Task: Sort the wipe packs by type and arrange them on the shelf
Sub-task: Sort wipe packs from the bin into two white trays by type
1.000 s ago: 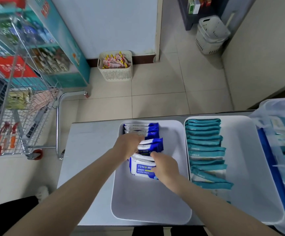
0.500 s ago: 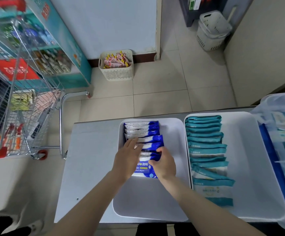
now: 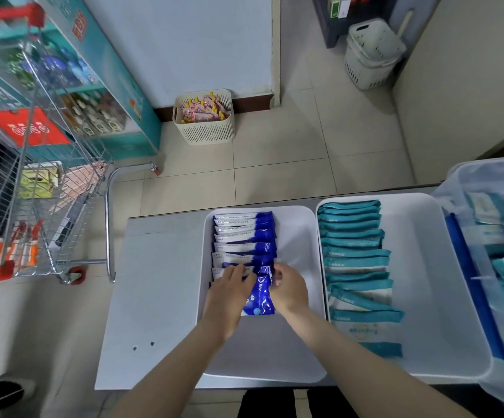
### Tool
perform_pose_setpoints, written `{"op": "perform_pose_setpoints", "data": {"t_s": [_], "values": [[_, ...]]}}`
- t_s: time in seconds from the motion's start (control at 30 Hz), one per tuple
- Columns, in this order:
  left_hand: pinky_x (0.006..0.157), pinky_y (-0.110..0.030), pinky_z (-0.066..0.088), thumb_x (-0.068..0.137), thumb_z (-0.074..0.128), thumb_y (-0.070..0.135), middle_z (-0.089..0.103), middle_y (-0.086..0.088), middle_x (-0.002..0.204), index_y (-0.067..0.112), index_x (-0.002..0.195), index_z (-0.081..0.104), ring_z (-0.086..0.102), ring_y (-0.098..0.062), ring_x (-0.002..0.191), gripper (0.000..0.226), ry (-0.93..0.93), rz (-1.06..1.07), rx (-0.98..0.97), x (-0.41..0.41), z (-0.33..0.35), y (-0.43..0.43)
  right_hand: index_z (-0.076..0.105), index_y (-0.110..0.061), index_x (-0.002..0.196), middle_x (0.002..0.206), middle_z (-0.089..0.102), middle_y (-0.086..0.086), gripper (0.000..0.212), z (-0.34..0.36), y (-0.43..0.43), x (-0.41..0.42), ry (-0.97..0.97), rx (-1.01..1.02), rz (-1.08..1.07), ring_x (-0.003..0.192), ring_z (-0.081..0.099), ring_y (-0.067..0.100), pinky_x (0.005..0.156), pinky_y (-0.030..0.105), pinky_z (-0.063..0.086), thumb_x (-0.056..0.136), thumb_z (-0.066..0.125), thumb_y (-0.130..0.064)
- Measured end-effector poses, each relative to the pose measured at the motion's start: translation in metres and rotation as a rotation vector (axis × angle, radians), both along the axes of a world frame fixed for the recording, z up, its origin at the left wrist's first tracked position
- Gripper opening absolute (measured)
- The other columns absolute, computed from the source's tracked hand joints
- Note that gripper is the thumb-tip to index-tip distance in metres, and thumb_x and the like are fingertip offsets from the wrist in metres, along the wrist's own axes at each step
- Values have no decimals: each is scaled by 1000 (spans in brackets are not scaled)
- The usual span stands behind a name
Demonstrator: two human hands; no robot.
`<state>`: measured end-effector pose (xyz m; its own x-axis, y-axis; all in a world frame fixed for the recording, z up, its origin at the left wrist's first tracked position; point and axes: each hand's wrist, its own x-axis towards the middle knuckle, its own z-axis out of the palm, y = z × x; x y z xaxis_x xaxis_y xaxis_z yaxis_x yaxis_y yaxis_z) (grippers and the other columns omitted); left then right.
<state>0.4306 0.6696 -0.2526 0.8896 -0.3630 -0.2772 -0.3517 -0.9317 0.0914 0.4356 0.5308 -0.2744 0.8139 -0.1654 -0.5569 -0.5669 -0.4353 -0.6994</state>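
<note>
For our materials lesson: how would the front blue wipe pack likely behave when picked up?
The blue wipe pack has glossy film showing glare, so it is probably slippery. Its wrinkled wrapper suggests it flexes. Lying flat, it likely won't roll.

A beige tiled floor (image 3: 274,176) is spread around a slatted basket (image 3: 204,128), backed by a pale wall (image 3: 184,40); a wire trolley (image 3: 33,206) is parked to its left.

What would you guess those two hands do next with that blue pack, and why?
Probably nudge the nearest blue pack up against the blue row: both the left hand and right hand are on it, and it lies flatter than the rest.
</note>
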Motion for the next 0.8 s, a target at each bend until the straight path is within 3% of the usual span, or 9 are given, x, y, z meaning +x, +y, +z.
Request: {"op": "perform_pose_setpoints", "data": {"t_s": [0.13, 0.23, 0.3, 0.4, 0.47, 0.53, 0.67, 0.8], "values": [[52, -31, 55, 38, 85, 5, 66, -2, 101, 17, 93, 68, 66, -24, 89, 59, -11, -14, -30, -4, 0, -1, 59, -23, 116, 112, 61, -4, 31, 16, -11, -11, -47, -12, 27, 99, 60, 15, 86, 29, 49, 85, 61, -18], [61, -35, 57, 48, 85, 9, 63, -1, 111, 19, 108, 65, 63, -27, 97, 64, 35, 94, -98, -5, 3, -6, 57, -16, 120, 112, 57, -4, 33, 44, -26, -16, -129, 32, 59, 97, 55, 11, 87, 24, 47, 88, 54, -6], [71, -37, 55, 68, 77, 11, 62, 2, 115, 20, 115, 63, 61, -26, 102, 50, 29, 177, -218, -4, 16, -22, 56, -15, 122, 115, 57, -5, 36, 62, -42, -21, -197, 40, 53, 100, 56, 10, 88, 23, 47, 89, 52, -2], [81, -28, 47, 86, 65, 19, 62, 13, 110, 28, 115, 64, 59, -10, 98, 30, 28, 340, -433, 2, 49, -64, 58, -21, 119, 114, 60, -10, 34, 83, -80, -28, -273, 19, -29, 102, 58, 7, 88, 18, 48, 89, 55, -5], [81, -26, 48, 86, 65, 20, 62, 18, 98, 32, 107, 65, 57, -1, 86, 24, 45, 368, -566, 6, 68, -96, 61, -21, 114, 105, 61, -13, 27, 98, -114, -37, -317, -24, -80, 95, 57, 3, 84, 10, 45, 89, 58, -8], [81, -28, 50, 84, 66, 18, 64, 17, 93, 30, 101, 68, 59, -1, 83, 21, 78, 351, -687, 7, 82, -131, 62, -20, 112, 103, 63, -12, 28, 110, -151, -48, -356, -40, -122, 91, 60, 2, 81, 7, 45, 88, 58, -5], [80, -21, 49, 84, 66, 19, 66, 20, 93, 33, 97, 67, 61, 1, 84, 19, 185, 313, -763, -3, 98, -196, 63, -22, 109, 100, 64, -14, 31, 124, -227, -77, -342, -111, -202, 88, 60, -2, 80, 9, 47, 88, 57, -1], [75, -20, 49, 86, 62, 18, 65, 20, 86, 36, 93, 67, 61, 2, 81, 19, 322, 249, -806, -25, 97, -249, 65, -19, 111, 107, 67, -5, 32, 113, -310, -105, -259, -323, -247, 92, 60, 8, 82, 18, 43, 86, 56, -1]]}}
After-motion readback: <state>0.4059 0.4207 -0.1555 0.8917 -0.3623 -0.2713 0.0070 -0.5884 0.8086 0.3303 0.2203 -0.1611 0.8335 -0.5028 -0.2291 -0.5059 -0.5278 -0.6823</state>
